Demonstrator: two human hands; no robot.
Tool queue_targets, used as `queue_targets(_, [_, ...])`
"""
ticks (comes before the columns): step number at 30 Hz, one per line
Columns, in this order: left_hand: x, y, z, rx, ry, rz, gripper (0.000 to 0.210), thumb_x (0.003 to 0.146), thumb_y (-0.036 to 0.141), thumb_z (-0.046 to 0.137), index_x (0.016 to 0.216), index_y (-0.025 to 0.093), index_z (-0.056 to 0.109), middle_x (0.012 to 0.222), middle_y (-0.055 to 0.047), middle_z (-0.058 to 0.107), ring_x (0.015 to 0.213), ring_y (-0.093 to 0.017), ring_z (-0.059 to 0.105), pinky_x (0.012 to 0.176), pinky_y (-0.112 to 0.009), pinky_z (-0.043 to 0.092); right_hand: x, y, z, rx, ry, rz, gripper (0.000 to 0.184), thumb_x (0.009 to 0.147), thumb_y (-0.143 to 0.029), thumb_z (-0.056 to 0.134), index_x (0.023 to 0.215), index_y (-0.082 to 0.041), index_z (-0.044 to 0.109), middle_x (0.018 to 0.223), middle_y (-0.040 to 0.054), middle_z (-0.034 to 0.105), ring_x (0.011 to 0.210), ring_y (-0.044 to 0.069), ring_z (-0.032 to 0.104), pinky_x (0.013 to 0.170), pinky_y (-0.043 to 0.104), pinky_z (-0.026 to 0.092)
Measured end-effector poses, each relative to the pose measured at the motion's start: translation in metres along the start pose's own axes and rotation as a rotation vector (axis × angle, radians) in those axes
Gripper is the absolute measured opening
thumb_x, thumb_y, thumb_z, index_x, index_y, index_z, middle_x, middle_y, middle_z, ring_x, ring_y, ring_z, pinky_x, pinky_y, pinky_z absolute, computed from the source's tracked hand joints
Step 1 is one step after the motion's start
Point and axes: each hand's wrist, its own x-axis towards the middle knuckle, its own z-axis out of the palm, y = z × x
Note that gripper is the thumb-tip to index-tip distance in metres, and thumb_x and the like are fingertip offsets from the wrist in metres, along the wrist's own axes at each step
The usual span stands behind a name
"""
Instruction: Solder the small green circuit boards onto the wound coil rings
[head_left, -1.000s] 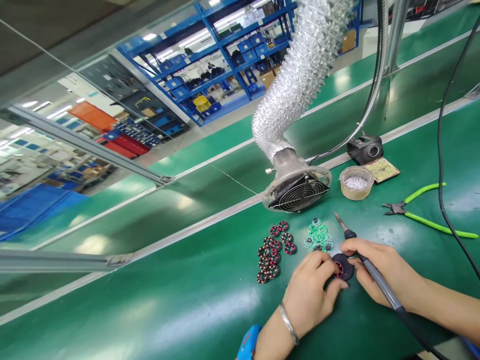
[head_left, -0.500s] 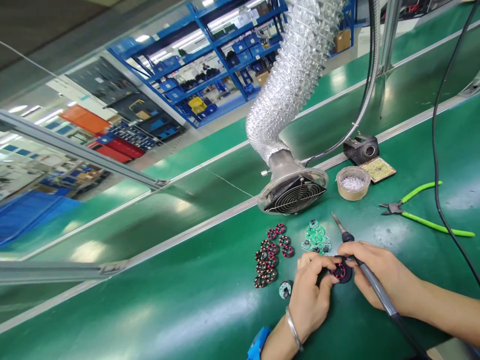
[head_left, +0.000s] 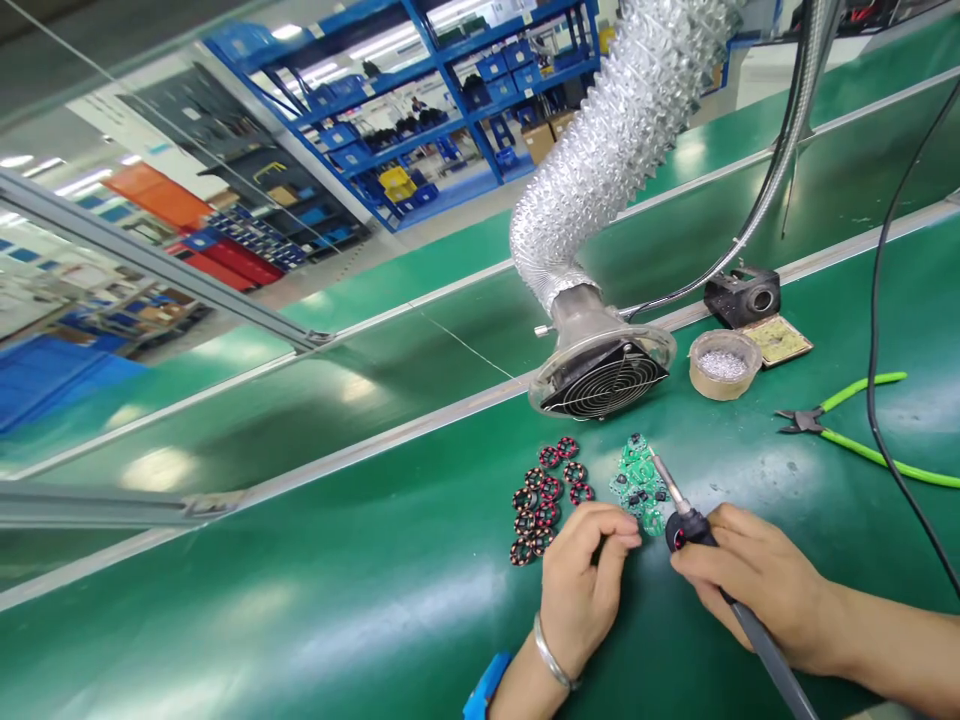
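Observation:
My right hand (head_left: 765,575) grips a soldering iron (head_left: 759,635), whose metal tip points up and left over a pile of small green circuit boards (head_left: 636,475). A black ring-shaped part with some red (head_left: 679,538) sits at the fingertips of that hand, beside the iron's collar. My left hand (head_left: 589,570) has thumb and fingers pinched together just below the boards; whether something small is between them is hidden. Left of the boards lies a group of black ring coils with red and copper windings (head_left: 546,490), partly behind my left hand.
A fume extractor with a fan grille (head_left: 607,382) hangs over the bench (head_left: 315,620) on a silver duct (head_left: 600,150). At right stand a tub of silvery bits (head_left: 724,365), an iron holder (head_left: 742,297) with a sponge tray (head_left: 780,340), green-handled cutters (head_left: 832,415) and a black cable (head_left: 872,380).
My left hand has let go of the black-and-red ring and drawn left; the ring is now at my right fingers. The iron's tip has shifted toward the green boards. The view has shifted slightly.

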Motion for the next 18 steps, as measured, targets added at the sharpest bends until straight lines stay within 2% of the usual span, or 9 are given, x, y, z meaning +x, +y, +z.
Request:
queue_targets(2, [0.0,-0.001,0.001,0.068,-0.031,-0.016,0.016,0.089,0.004,0.051,0.086,0.018,0.059,0.079,-0.002,0.064,0.074,-0.013,0.061,0.07,-0.022,0.051,0.0,-0.001,-0.001,0.05,0.035,-0.015,0.023,0.089,-0.004,0.046,0.107,-0.017,0.055,0.07,0.0028,0.052,0.065,0.017,0.04,0.058,0.03,0.037])
queue_targets(4, [-0.001,-0.002,0.004,0.146,-0.121,0.011,0.019,0.088,0.003,0.049,0.094,0.017,0.06,0.086,-0.005,0.064,0.08,-0.016,0.061,0.073,-0.027,0.053,0.001,-0.003,-0.005,0.146,0.103,0.015,0.024,0.087,-0.002,0.049,0.105,-0.016,0.055,0.072,0.0032,0.056,0.063,0.016,0.041,0.058,0.03,0.039])
queue_targets(7, [-0.002,-0.002,0.009,0.277,-0.225,0.041,0.026,0.085,0.007,0.054,0.109,0.015,0.061,0.096,-0.01,0.062,0.085,-0.022,0.059,0.074,-0.035,0.054,0.005,-0.003,-0.014,0.262,0.213,0.05,0.029,0.083,0.001,0.056,0.105,-0.017,0.055,0.076,0.0029,0.063,0.064,0.015,0.048,0.06,0.03,0.043])
queue_targets(10, [-0.002,-0.001,0.013,0.364,-0.269,0.037,0.027,0.083,0.009,0.059,0.109,0.014,0.063,0.095,-0.011,0.062,0.082,-0.023,0.058,0.07,-0.037,0.054,0.009,0.001,-0.019,0.261,0.269,0.077,0.033,0.081,0.003,0.059,0.106,-0.018,0.056,0.079,0.0027,0.066,0.065,0.016,0.053,0.059,0.03,0.044])
queue_targets(12, [-0.001,0.0,0.014,0.393,-0.257,0.065,0.02,0.086,0.009,0.056,0.103,0.015,0.066,0.09,-0.01,0.064,0.078,-0.023,0.058,0.067,-0.035,0.053,0.01,0.004,-0.019,0.227,0.272,0.092,0.031,0.081,0.002,0.06,0.105,-0.018,0.057,0.078,0.0029,0.067,0.065,0.015,0.052,0.057,0.03,0.044])
queue_targets(15, [0.001,0.003,0.013,0.323,-0.158,0.074,0.019,0.091,0.01,0.05,0.096,0.016,0.067,0.084,-0.008,0.068,0.075,-0.021,0.06,0.068,-0.033,0.052,0.011,0.008,-0.018,0.172,0.271,0.087,0.028,0.082,0.0,0.06,0.105,-0.017,0.057,0.078,0.0036,0.067,0.063,0.015,0.05,0.056,0.029,0.045])
queue_targets(18, [0.003,0.009,0.011,0.062,-0.071,-0.164,0.015,0.092,0.015,0.053,0.094,0.018,0.068,0.08,-0.004,0.069,0.071,-0.016,0.062,0.066,-0.027,0.051,0.014,0.009,-0.016,0.147,0.263,0.061,0.032,0.082,-0.001,0.059,0.111,-0.016,0.056,0.09,0.0074,0.069,0.072,0.017,0.056,0.064,0.032,0.051])
